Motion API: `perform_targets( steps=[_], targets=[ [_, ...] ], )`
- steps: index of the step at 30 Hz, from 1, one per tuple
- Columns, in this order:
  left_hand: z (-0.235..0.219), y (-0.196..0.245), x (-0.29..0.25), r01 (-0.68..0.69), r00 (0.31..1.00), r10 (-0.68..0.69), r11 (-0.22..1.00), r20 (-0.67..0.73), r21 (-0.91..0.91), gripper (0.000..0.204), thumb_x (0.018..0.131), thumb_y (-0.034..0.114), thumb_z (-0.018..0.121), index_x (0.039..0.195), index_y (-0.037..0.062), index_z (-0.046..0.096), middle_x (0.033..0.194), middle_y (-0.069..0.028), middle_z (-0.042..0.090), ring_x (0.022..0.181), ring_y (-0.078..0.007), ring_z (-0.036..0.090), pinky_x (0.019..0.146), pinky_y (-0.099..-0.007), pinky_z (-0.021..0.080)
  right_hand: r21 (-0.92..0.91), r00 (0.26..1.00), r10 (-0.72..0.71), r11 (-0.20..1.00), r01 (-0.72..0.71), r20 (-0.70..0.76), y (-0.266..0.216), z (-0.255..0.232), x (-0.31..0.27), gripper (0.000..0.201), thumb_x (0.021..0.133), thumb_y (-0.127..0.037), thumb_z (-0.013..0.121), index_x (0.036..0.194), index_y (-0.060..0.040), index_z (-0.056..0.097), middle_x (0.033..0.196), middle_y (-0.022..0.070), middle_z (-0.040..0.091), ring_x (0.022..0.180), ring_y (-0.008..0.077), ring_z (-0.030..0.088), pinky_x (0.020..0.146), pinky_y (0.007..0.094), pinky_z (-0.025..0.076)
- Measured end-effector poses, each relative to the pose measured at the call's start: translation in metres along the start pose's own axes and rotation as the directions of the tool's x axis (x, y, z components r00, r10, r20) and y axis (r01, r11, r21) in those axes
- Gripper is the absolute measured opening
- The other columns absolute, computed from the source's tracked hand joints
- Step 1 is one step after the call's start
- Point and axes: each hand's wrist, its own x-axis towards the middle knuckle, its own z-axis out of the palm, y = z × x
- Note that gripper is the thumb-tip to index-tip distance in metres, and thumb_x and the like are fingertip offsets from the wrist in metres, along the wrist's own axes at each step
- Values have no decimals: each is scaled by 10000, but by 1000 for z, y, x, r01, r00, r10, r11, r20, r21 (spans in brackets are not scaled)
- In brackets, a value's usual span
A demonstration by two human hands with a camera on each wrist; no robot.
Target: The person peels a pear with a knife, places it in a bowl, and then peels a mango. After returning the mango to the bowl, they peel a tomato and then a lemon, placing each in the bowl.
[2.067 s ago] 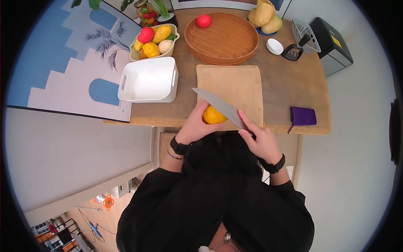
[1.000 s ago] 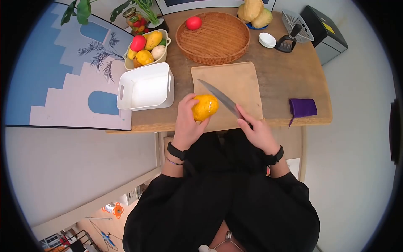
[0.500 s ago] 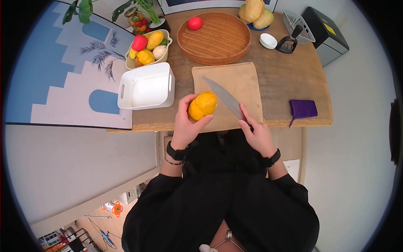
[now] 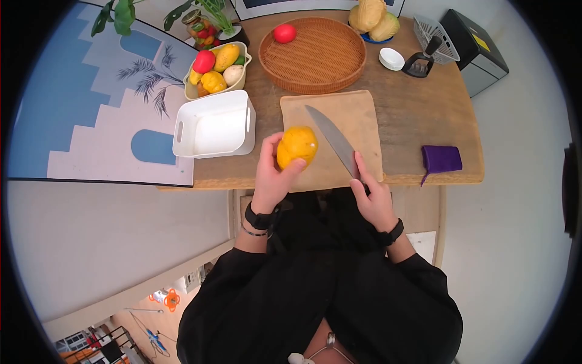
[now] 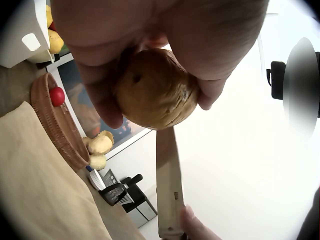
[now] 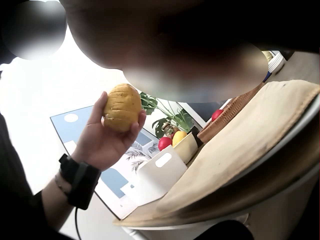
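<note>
In the head view my left hand (image 4: 272, 172) holds a lumpy yellow fruit (image 4: 297, 147), fingers and thumb around its sides, over the left part of the cutting board (image 4: 357, 121). Its skin carries several crosswise lines, plain on the side facing the right wrist view, where the fruit (image 6: 122, 107) is raised above table level. My right hand (image 4: 377, 203) grips a large kitchen knife (image 4: 332, 136) by the handle, the index finger extended along the blade. The blade points away and to the left, just right of the fruit; most of the handle is hidden by the hand.
Left of the board stands a white bin (image 4: 215, 124), with a fruit basket (image 4: 244, 77) behind it. A round wicker tray (image 4: 327, 54) holding a red ball-like item is at the back. A purple pouch (image 4: 442, 159), white bowl (image 4: 391, 59) and black-handled tool (image 4: 419, 64) lie to the right.
The fruit was low against the board with the knife across it; my left hand has lifted and turned it. The knife has moved right, its tip swinging away from me.
</note>
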Motion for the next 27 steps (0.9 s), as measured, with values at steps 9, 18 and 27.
perform_targets(
  steps=[9,18,27],
  targets=[
    [-5,-10,-2,361,930,-229,710,286,-605,556,1121,498,301,1382,47,494,1162,-144,684,952,-277,707,764,-363,556,-58,965,229,973,-223,129,-6,2,-2,576,986,-199,674,1536,-182,504,1225,184,711,977,375,728,809,365,581],
    [-4,-10,5,400,915,-231,628,331,-668,503,1111,448,368,1348,43,549,1205,-153,681,1021,-284,690,809,-382,548,-52,980,62,997,-53,189,-10,-2,8,587,980,-226,696,1533,-167,510,1234,187,712,1019,344,730,871,351,568],
    [12,12,9,404,845,-522,475,120,-782,575,1002,531,504,1341,70,564,1268,-178,669,1040,-299,682,908,-441,561,-73,996,-58,995,63,71,-8,5,2,620,951,-265,728,1533,-213,519,832,130,726,672,322,691,651,362,560]
  ],
)
